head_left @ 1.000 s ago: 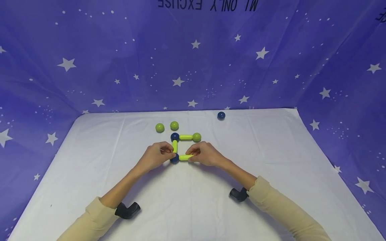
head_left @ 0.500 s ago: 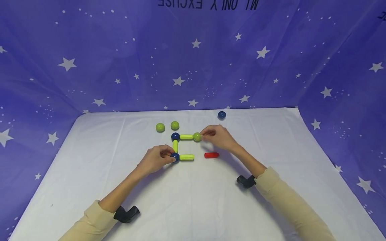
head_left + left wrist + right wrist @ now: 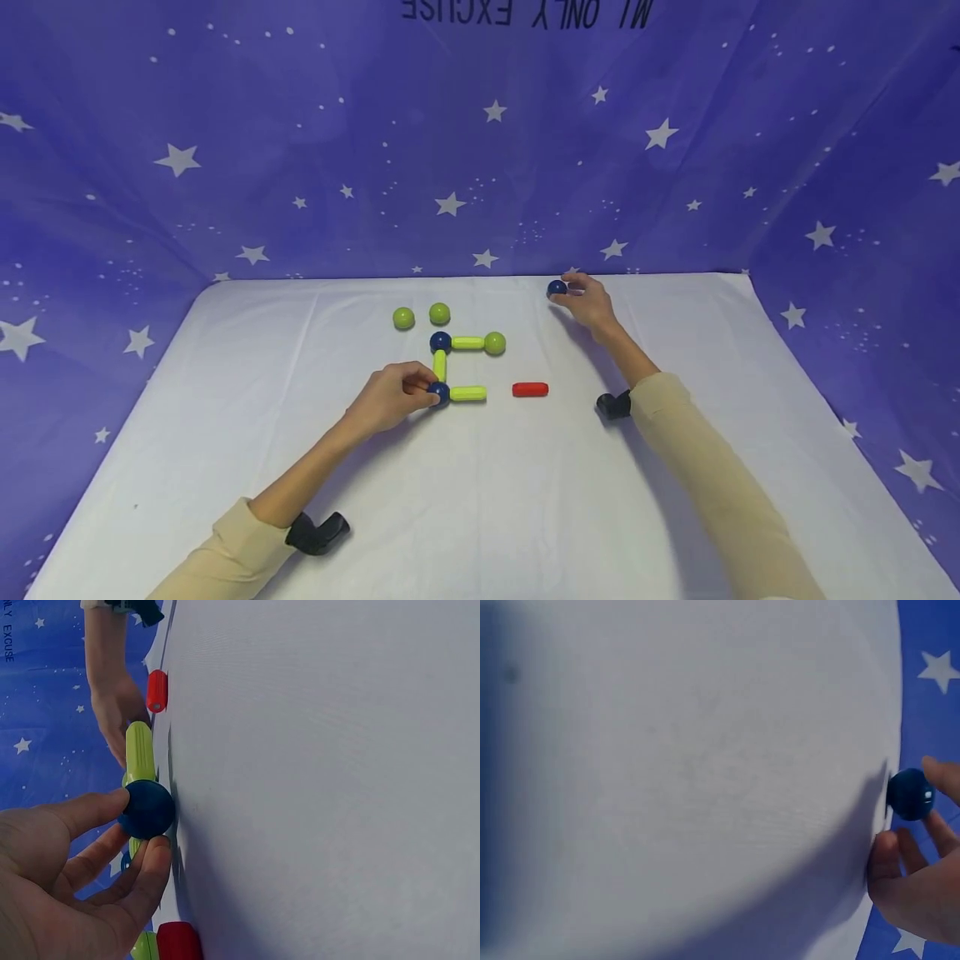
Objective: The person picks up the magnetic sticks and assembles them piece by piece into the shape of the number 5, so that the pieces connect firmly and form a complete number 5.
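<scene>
My left hand pinches a dark blue ball at the near left corner of a three-sided frame of balls and yellow-green rods. One rod runs right from that ball, and another rod leads back to a second blue ball. From there a third rod reaches a green ball. At the table's far edge my right hand has thumb and fingertips on either side of a loose blue ball.
A red rod lies right of the frame. Two loose green balls sit behind it. Low in the left wrist view a red piece shows beside something green. A star-patterned purple cloth rises behind the white table.
My right hand has let go of the near rod and moved back and right to the loose blue ball, uncovering the red rod. My left hand has stayed at its corner ball.
</scene>
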The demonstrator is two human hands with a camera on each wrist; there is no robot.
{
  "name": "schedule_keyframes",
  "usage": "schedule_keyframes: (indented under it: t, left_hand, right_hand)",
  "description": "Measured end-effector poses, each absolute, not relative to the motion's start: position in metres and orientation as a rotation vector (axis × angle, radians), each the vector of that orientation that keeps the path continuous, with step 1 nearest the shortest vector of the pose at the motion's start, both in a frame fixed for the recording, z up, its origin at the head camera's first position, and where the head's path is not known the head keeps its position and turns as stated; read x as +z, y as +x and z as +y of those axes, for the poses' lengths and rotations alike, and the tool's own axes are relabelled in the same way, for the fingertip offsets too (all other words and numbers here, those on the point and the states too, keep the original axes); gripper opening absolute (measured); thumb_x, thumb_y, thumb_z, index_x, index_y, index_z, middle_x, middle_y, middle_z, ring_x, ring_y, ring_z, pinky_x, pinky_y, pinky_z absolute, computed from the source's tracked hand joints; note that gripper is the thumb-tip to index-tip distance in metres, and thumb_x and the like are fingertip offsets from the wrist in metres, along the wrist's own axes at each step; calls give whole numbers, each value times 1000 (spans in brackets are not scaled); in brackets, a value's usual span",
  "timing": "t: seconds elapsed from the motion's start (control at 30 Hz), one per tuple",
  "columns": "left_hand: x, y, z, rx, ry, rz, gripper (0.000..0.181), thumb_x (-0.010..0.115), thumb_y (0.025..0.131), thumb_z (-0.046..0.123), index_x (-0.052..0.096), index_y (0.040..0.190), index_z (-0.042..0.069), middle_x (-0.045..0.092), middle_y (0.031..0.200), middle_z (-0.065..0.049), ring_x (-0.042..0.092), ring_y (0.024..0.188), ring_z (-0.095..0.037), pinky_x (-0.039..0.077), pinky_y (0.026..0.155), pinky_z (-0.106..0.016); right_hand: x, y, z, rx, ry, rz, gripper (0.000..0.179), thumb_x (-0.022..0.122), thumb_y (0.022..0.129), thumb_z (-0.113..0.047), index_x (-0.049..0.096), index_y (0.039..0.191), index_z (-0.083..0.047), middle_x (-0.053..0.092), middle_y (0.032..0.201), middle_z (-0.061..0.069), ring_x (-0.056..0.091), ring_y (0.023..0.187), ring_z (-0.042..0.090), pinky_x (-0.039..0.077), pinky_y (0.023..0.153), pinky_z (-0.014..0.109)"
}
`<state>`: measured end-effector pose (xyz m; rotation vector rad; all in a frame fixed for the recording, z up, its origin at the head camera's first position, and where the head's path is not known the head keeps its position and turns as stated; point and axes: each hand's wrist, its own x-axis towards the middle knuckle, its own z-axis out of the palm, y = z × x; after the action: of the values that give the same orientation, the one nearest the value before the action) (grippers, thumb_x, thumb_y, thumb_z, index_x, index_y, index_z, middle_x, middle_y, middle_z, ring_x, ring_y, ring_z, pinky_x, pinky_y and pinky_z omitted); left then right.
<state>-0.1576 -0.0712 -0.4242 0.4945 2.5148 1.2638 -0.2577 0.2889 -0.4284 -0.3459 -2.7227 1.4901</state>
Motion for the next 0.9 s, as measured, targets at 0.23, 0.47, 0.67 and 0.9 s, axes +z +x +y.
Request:
schedule_keyframes:
  t: [0.23, 0.47, 0.67, 0.9]
  left_hand:
    - [-425, -158, -70, 1258, 490, 2517, 23, 78, 86, 13, 72, 107, 6, 69, 90, 0, 64, 82, -15, 50, 72, -31]
    - [-424, -158, -69, 1259, 492, 2520, 23, 78, 86, 12, 72, 107, 6, 69, 90, 0, 64, 82, -15, 50, 72, -31]
    - [-423, -157, -68, 1242, 486, 2523, 23, 78, 86, 13, 72, 107, 6, 68, 90, 1, 63, 82, -14, 50, 73, -33]
    - [-422, -157, -68, 1234, 489, 2528, 23, 78, 86, 13, 72, 108, 6, 68, 90, 0, 63, 82, -15, 50, 73, -33]
  right_hand:
    - [-433, -263, 290, 1374, -304, -2754, 49, 73, 91, -20, 59, 136, -6, 60, 130, 19, 49, 127, 37, 41, 100, 46]
    - [-423, -240, 278, 1370, -133, -2790, 43, 75, 89, -21, 64, 128, -5, 66, 116, 16, 60, 110, 31, 48, 84, 40]
    - [-410, -202, 257, 1423, 96, -2824, 38, 79, 86, -18, 69, 121, -7, 70, 103, 10, 65, 101, 26, 50, 87, 41]
    - [-411, -167, 228, 1354, 396, -2905, 35, 82, 83, -20, 73, 115, -10, 71, 95, -1, 67, 94, 20, 53, 88, 38]
